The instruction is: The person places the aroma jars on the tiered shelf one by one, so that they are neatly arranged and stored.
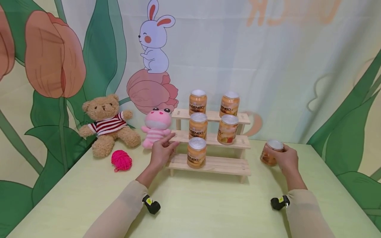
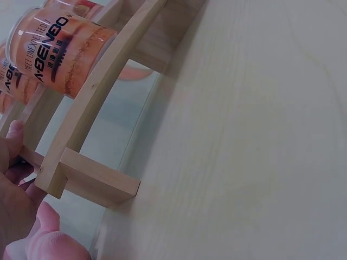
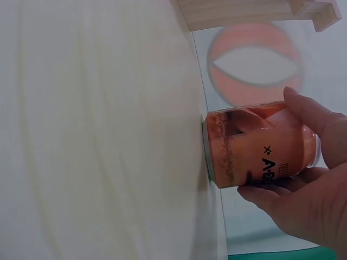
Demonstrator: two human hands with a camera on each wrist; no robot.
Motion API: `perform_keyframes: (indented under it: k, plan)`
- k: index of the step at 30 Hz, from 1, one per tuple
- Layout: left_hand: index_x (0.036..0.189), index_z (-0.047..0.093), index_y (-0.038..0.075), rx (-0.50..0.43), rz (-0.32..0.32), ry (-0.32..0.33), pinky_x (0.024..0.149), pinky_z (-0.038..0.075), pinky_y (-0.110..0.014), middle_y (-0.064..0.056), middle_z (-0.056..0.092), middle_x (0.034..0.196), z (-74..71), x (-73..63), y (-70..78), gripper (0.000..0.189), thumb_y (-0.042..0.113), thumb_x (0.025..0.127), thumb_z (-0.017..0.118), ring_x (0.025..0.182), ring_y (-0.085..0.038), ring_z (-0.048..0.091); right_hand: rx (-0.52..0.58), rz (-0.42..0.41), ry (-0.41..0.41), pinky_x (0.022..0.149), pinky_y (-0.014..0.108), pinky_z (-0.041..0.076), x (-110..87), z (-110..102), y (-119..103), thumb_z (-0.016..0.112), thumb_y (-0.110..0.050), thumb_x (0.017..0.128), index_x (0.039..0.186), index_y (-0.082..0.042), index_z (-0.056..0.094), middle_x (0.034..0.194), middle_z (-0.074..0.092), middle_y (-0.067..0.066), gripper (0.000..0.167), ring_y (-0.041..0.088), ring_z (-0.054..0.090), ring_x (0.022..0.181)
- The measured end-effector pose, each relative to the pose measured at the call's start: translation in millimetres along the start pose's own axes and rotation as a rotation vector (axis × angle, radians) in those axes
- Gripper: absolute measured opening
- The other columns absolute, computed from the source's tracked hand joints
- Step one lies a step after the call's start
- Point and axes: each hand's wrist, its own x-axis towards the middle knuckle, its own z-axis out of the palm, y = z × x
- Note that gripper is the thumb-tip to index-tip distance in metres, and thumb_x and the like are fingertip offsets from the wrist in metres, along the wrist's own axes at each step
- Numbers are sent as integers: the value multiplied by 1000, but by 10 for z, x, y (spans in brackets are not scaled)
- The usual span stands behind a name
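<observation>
At the right, my right hand (image 1: pixel 288 160) grips an orange can (image 3: pixel 255 146) with a silver lid, thumb on one side and fingers on the other. The can (image 1: pixel 269 157) stands upright, its base right at the tabletop. My left hand (image 1: pixel 162 153) holds the left end of a three-tier wooden display stand (image 1: pixel 223 165), its thumb and fingers (image 2: pixel 24 173) around the end piece. Similar cans stand on the tiers: two on top, two in the middle, and one can (image 1: pixel 196 153) on the bottom tier's left part.
A teddy bear (image 1: pixel 108 124) in a striped shirt sits at the back left. Beside the stand is a pink plush toy (image 1: pixel 156 125). A ball of pink yarn (image 1: pixel 121 161) lies in front of them on the pale table (image 1: pixel 208 211). A printed curtain (image 1: pixel 282 66) hangs behind.
</observation>
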Motion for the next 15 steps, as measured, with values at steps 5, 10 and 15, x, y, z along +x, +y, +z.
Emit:
perform_keyframes:
  k: [5,10,15]
  plan:
    - [131,67,6,6,3,-1,46,34,-16,-20,72,88,-10,5,-8,43,11,89,76,55,-5,48,19,58,10,106,51,41,3,5,-9,79,-56,80,150,-3,44,148,45,22,95,35,42,131]
    - [130,67,5,3,6,9,47,36,-15,-12,73,86,-7,15,5,43,11,88,77,57,-5,50,-2,34,2,102,46,43,-20,-3,-78,79,-62,77,150,-7,45,147,47,20,98,32,43,128]
    - [131,66,5,33,12,-2,48,38,-16,-12,73,88,-12,1,12,44,12,89,77,60,-6,53,-6,20,-57,104,53,42,-99,-82,-178,77,-62,79,150,-7,46,148,45,21,95,34,43,129]
